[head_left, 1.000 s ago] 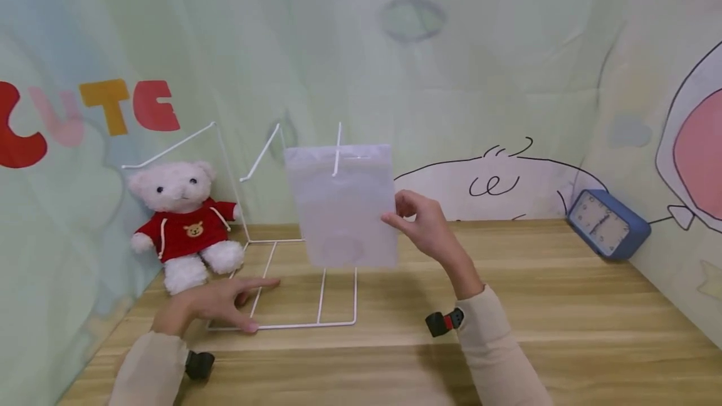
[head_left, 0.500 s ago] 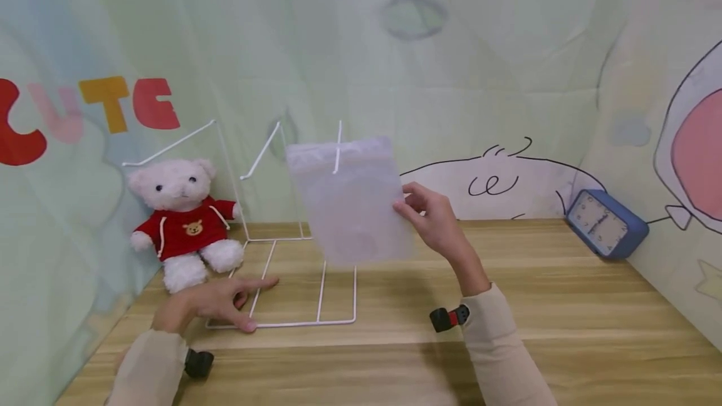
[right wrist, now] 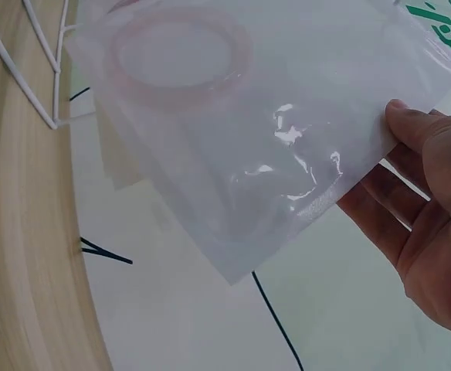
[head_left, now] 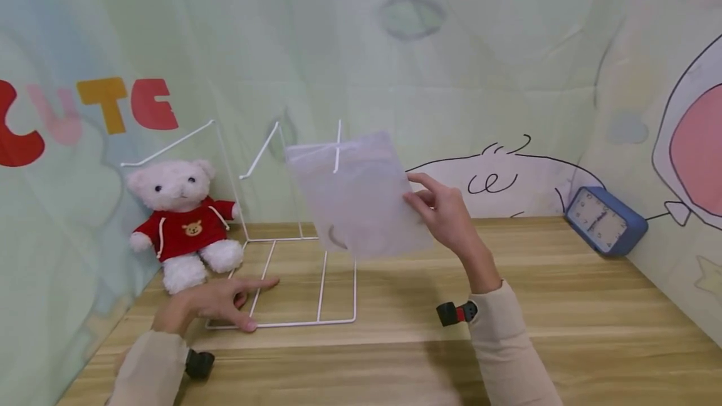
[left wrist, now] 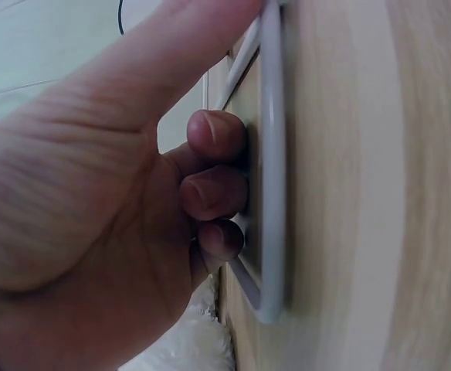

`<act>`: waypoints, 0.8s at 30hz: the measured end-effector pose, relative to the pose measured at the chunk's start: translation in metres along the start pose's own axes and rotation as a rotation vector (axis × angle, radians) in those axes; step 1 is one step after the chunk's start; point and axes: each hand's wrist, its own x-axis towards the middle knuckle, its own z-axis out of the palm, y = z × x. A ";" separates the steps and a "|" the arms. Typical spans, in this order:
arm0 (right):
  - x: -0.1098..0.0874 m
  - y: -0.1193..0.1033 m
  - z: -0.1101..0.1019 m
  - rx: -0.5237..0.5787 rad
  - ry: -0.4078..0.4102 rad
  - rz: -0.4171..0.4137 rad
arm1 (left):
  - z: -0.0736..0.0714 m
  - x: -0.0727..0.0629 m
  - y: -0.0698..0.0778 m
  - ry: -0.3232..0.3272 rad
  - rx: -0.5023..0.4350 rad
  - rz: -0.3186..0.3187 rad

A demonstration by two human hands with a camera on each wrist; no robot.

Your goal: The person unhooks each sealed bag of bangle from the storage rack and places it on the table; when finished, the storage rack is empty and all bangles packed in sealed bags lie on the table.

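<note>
My right hand (head_left: 445, 208) pinches the right edge of a translucent plastic bag (head_left: 361, 199) between thumb and fingers. The bag is tilted, and a pale pinkish ring (right wrist: 179, 54) shows through it in the right wrist view. One prong of a white wire rack (head_left: 282, 326) overlaps the bag's upper part, its tip in front of the plastic. My left hand (head_left: 220, 302) rests on the rack's base, thumb on the front bar and index finger stretched over a cross rod. In the left wrist view the other fingertips (left wrist: 214, 193) are bent beside the bar.
A white teddy bear (head_left: 183, 224) in a red hoodie sits behind the rack's left side. At the far right a blue clock (head_left: 606, 221) leans near the wall cloth. Two more rack prongs stick out left of the bag. Wood-grain tabletop (head_left: 507, 331) lies underneath.
My right hand has moved right and slightly up, swinging the bag's right and lower part the same way, so it tilts more. My left hand and the rack stay put.
</note>
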 end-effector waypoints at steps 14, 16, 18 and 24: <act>-0.011 -0.009 -0.006 -0.029 0.148 -0.119 | 0.009 0.001 0.006 0.026 0.058 -0.056; -0.014 -0.009 -0.006 -0.012 0.157 -0.126 | 0.010 0.001 0.007 0.025 0.062 -0.077; -0.015 -0.008 -0.007 0.003 0.165 -0.137 | 0.009 0.001 0.007 0.024 0.073 -0.082; -0.011 -0.010 -0.011 0.041 0.175 -0.176 | 0.004 0.001 0.006 0.019 0.077 -0.089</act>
